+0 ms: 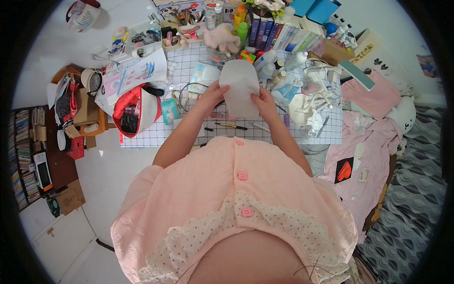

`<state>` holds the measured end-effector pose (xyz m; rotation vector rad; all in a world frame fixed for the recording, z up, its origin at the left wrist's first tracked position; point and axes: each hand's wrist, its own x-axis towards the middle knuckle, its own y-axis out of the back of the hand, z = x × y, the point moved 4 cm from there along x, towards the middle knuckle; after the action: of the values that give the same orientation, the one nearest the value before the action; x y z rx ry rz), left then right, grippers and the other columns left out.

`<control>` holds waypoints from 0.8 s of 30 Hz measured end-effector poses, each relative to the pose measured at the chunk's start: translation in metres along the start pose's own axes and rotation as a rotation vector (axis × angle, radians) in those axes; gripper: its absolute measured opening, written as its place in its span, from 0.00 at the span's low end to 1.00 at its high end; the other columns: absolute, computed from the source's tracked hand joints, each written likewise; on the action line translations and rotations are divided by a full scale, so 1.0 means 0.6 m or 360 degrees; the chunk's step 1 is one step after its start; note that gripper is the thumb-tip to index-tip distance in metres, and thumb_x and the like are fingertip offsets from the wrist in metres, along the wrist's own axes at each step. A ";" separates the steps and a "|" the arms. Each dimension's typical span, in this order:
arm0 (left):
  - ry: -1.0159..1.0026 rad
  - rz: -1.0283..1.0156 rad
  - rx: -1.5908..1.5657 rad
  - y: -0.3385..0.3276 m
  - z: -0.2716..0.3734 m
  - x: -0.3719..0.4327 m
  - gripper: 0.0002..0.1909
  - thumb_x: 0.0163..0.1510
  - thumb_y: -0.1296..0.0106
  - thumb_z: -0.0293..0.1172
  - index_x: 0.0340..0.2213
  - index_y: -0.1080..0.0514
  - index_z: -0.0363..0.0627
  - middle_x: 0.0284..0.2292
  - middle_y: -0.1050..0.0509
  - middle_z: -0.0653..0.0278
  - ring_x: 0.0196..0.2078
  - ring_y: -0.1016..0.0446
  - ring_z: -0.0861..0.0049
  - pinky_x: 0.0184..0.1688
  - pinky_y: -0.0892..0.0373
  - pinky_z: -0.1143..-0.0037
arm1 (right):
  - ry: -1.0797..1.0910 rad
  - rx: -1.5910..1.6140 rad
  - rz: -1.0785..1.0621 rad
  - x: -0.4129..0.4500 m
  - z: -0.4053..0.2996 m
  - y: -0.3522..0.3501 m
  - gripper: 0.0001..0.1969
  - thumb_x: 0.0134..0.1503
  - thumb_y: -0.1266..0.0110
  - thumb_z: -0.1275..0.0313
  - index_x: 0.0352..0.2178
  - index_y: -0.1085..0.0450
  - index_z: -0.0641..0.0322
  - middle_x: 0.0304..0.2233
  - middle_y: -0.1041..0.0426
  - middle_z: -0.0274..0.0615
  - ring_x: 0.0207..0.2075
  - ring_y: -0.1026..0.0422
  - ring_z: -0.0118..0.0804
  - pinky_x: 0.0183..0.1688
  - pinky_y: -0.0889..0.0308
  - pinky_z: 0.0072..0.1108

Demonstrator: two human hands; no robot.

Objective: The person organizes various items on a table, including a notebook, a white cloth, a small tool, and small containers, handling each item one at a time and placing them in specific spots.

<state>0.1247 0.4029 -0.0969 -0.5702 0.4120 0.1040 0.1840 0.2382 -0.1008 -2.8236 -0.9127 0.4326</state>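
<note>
Both hands hold a whitish, slightly translucent sheet (239, 85) with a rounded far end, upright or tilted above the desk. My left hand (212, 95) grips its left edge, thumb on the near face. On the right edge, my right hand (265, 103) pinches it the same way. Below the sheet, a gold-and-black pen (231, 126) lies on the grid-patterned desk cover (156, 136). A light blue-and-white packet (204, 76) rests beyond my left forearm, and a teal packet (169, 111) is to its left. The sheet hides part of the desk behind it.
A red-lined white pouch (148, 112) stands open at the left. Bottles (296, 61), a puzzle cube (247, 56) and a row of books (280, 33) crowd the back. At right are a white cup-like object (299, 107), tangled white cables (317, 80) and a phone-like green slab (356, 75).
</note>
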 end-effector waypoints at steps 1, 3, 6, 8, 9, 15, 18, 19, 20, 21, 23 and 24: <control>-0.0068 -0.0005 0.0025 0.006 -0.001 0.001 0.22 0.49 0.55 0.34 0.45 0.44 0.41 0.41 0.36 0.64 0.42 0.37 0.78 0.45 0.41 0.77 | 0.0000 -0.0004 0.0002 -0.003 -0.001 0.003 0.16 0.49 0.58 0.80 0.42 0.41 0.66 0.37 0.34 0.37 0.37 0.36 0.26 0.41 0.42 0.16; -0.0134 -0.0020 0.0053 0.008 -0.002 0.002 0.19 0.49 0.55 0.32 0.43 0.42 0.40 0.40 0.35 0.63 0.42 0.36 0.78 0.44 0.39 0.78 | -0.0043 -0.0133 0.0006 -0.011 0.000 0.010 0.15 0.49 0.58 0.80 0.41 0.41 0.67 0.36 0.33 0.37 0.36 0.35 0.26 0.40 0.41 0.16; 0.0011 0.0091 0.0234 0.008 -0.015 -0.004 0.15 0.50 0.57 0.29 0.41 0.40 0.41 0.38 0.33 0.65 0.39 0.34 0.80 0.42 0.37 0.79 | -0.0057 -0.0127 0.0053 -0.022 0.023 0.025 0.14 0.49 0.58 0.80 0.40 0.40 0.66 0.35 0.33 0.37 0.36 0.35 0.26 0.39 0.41 0.16; 0.0059 0.0103 0.0229 0.009 -0.027 -0.007 0.13 0.50 0.58 0.26 0.39 0.38 0.43 0.34 0.32 0.68 0.36 0.33 0.81 0.38 0.36 0.78 | 0.0000 -0.0106 0.0095 -0.031 0.023 0.029 0.13 0.49 0.58 0.80 0.39 0.40 0.66 0.34 0.33 0.37 0.36 0.35 0.25 0.39 0.41 0.16; 0.0065 0.0090 0.0239 0.005 -0.028 -0.010 0.13 0.50 0.58 0.26 0.39 0.38 0.43 0.34 0.32 0.68 0.36 0.33 0.81 0.38 0.36 0.78 | 0.0055 -0.0087 0.0130 -0.036 0.019 0.028 0.13 0.49 0.57 0.80 0.39 0.40 0.66 0.34 0.33 0.37 0.35 0.35 0.25 0.38 0.41 0.16; 0.0072 -0.0035 -0.0169 -0.008 -0.027 -0.003 0.15 0.50 0.61 0.24 0.42 0.39 0.41 0.38 0.34 0.65 0.40 0.34 0.78 0.43 0.37 0.76 | 0.0203 -0.0186 0.0489 -0.077 0.037 0.055 0.12 0.49 0.57 0.79 0.38 0.40 0.64 0.32 0.33 0.36 0.33 0.35 0.24 0.36 0.40 0.15; 0.0011 0.0103 -0.0061 0.003 -0.034 0.010 0.15 0.50 0.63 0.23 0.42 0.40 0.41 0.39 0.34 0.64 0.41 0.35 0.76 0.44 0.38 0.75 | 0.0247 -0.0344 0.0536 -0.083 0.018 0.074 0.11 0.49 0.57 0.79 0.36 0.39 0.64 0.32 0.33 0.36 0.33 0.36 0.23 0.36 0.41 0.14; -0.0007 0.0172 0.0037 0.013 -0.043 0.014 0.15 0.50 0.63 0.23 0.42 0.40 0.41 0.39 0.34 0.65 0.40 0.35 0.77 0.43 0.38 0.76 | 0.0247 -0.0349 0.0536 -0.089 0.012 0.080 0.11 0.49 0.57 0.79 0.36 0.39 0.64 0.32 0.33 0.36 0.33 0.36 0.23 0.36 0.41 0.14; -0.0026 0.0244 0.0134 0.018 -0.053 0.018 0.15 0.49 0.63 0.23 0.42 0.41 0.41 0.38 0.34 0.65 0.40 0.35 0.77 0.43 0.38 0.76 | 0.0222 -0.0376 0.0507 -0.096 0.008 0.085 0.10 0.49 0.57 0.79 0.35 0.38 0.64 0.32 0.33 0.35 0.32 0.36 0.23 0.35 0.41 0.14; -0.0033 0.0247 0.0133 0.013 -0.061 0.019 0.15 0.49 0.63 0.23 0.42 0.41 0.41 0.38 0.34 0.65 0.40 0.35 0.77 0.43 0.38 0.76 | 0.0201 -0.0400 0.0475 -0.100 0.004 0.091 0.09 0.49 0.57 0.79 0.34 0.37 0.65 0.31 0.33 0.35 0.32 0.35 0.23 0.35 0.41 0.13; -0.0133 0.0160 0.0073 -0.005 -0.074 0.022 0.14 0.49 0.62 0.23 0.41 0.40 0.41 0.37 0.33 0.65 0.38 0.34 0.77 0.42 0.38 0.78 | 0.0228 -0.0422 0.0429 -0.106 -0.011 0.111 0.08 0.49 0.57 0.79 0.33 0.37 0.65 0.31 0.32 0.35 0.31 0.35 0.23 0.35 0.40 0.13; -0.0137 0.0167 0.0065 -0.016 -0.080 0.026 0.14 0.49 0.62 0.23 0.41 0.40 0.41 0.37 0.33 0.65 0.38 0.34 0.77 0.42 0.38 0.78 | 0.0246 -0.0445 0.0395 -0.111 -0.018 0.124 0.07 0.49 0.57 0.78 0.33 0.37 0.65 0.30 0.32 0.35 0.30 0.35 0.23 0.34 0.40 0.13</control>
<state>0.1240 0.3682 -0.1350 -0.5022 0.3592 0.2198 0.1766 0.1381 -0.0920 -3.1859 -0.6388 0.1159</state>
